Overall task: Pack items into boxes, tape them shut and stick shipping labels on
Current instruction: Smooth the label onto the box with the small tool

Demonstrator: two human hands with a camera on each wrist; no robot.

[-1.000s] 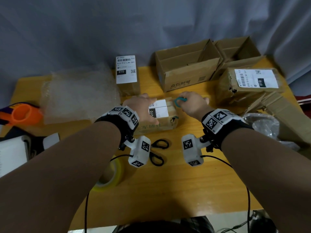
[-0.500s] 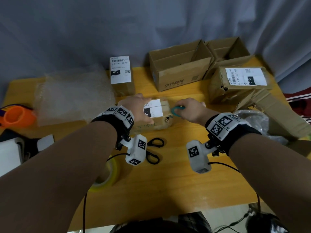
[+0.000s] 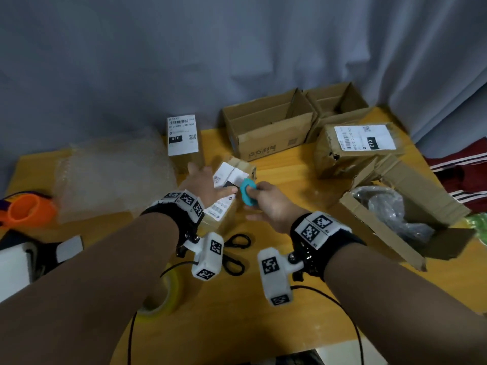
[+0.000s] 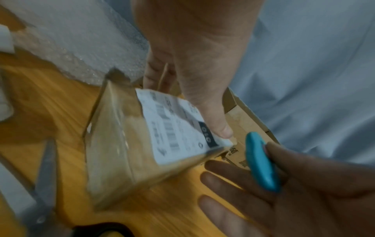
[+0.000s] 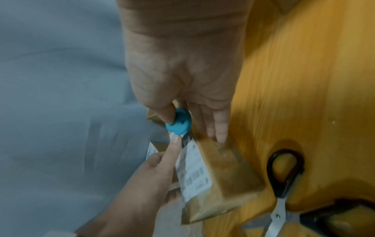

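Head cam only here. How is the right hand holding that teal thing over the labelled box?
Observer: In the right wrist view, the right hand pinches the teal tool between the thumb and one finger. The other fingers are straight.
Operator: Do those fingers touch the box?
Observer: Their fingertips seem to rest on the small box at its upper edge, but the picture is blurred there.
Operator: And the left grip?
Observer: In the left wrist view, the left hand holds the small box. Its thumb presses the shipping label beside the black 010 mark, and its fingers reach behind the box.
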